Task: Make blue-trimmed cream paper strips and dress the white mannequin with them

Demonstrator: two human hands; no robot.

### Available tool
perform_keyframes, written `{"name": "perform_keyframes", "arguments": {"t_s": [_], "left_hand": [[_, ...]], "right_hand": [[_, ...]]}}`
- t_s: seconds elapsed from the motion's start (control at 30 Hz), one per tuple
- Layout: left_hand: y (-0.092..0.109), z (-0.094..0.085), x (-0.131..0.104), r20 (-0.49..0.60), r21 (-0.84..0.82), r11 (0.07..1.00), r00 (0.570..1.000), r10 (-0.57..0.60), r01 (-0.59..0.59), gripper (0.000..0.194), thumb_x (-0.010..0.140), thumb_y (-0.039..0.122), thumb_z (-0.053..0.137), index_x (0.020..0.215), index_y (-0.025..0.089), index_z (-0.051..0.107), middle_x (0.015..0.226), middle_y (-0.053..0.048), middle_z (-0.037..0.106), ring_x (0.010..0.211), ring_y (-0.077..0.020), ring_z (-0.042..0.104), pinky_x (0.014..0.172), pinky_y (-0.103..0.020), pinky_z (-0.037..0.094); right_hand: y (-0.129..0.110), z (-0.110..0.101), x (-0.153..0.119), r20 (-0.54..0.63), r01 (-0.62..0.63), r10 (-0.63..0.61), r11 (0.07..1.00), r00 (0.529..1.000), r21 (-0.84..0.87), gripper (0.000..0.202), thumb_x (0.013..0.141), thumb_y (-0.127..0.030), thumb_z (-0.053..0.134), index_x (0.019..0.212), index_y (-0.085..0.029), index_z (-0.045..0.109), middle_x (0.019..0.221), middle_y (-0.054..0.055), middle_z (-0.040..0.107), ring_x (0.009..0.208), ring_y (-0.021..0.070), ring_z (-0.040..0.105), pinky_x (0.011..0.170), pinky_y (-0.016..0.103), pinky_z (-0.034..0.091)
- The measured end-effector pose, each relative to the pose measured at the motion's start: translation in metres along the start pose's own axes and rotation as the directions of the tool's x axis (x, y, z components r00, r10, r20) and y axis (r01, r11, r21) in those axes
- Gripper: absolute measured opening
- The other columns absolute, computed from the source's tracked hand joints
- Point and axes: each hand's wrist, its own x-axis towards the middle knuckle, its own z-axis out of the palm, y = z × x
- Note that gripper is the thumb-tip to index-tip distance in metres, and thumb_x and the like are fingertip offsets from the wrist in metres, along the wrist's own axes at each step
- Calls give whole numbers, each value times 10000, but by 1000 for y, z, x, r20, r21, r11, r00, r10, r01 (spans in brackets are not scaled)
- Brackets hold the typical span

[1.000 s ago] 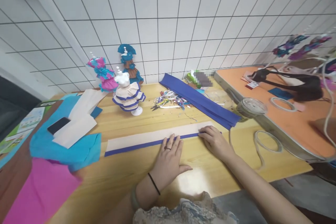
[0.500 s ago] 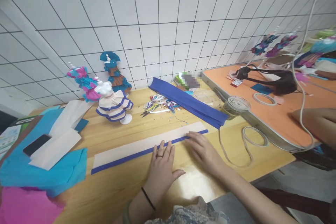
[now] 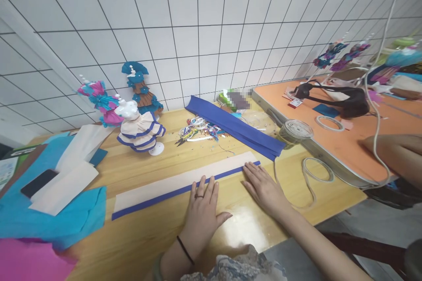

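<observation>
A long cream paper strip (image 3: 178, 181) with a narrow blue band (image 3: 154, 202) along its near edge lies flat on the wooden table (image 3: 138, 246). My left hand (image 3: 204, 210) rests open on the table, fingers spread, its fingertips on the blue band near the middle. Close to the strip's right end, my right hand (image 3: 263, 186) lies open and flat, with fingertips touching the band. Beyond the strip sits a folded blue paper piece (image 3: 234, 129). A small mannequin (image 3: 140, 127) in a cream dress with blue trim stands behind, at the left.
Pliers and beads (image 3: 198, 131) lie in a cluttered heap. Turquoise paper (image 3: 82, 215), pink paper (image 3: 33, 259) and a phone (image 3: 39, 182) occupy the left. At right are a clear round tub (image 3: 296, 131), a tape roll (image 3: 318, 170) and an orange table (image 3: 356, 153) with another person's arm (image 3: 394, 153).
My right hand has slid rightward along the blue band and flattened, toward the strip's right end. My left hand stays in place on the strip. The view has shifted slightly.
</observation>
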Motion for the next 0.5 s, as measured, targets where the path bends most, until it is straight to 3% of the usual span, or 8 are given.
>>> {"name": "perform_keyframes", "arguments": {"t_s": [0.17,0.5], "left_hand": [[-1,3,0,-12,-4,1000,1000,2,-2,763,808,683,284,1329,146,429,1439,-86,361,1333,-315,278,1059,-539,310],[-3,-2,-5,31,-70,997,999,-12,14,795,809,698,221,1384,161,340,1478,-49,286,1363,-321,198,1088,-521,257]], "right_hand": [[15,6,-2,-8,-97,97,995,995,-33,468,917,-380,362,1245,-88,523,1317,175,493,1273,280,396,1028,488,339],[20,15,-5,-37,-70,67,995,997,-72,488,910,-414,343,1197,-75,544,1296,178,512,1248,287,422,1019,487,340]]}}
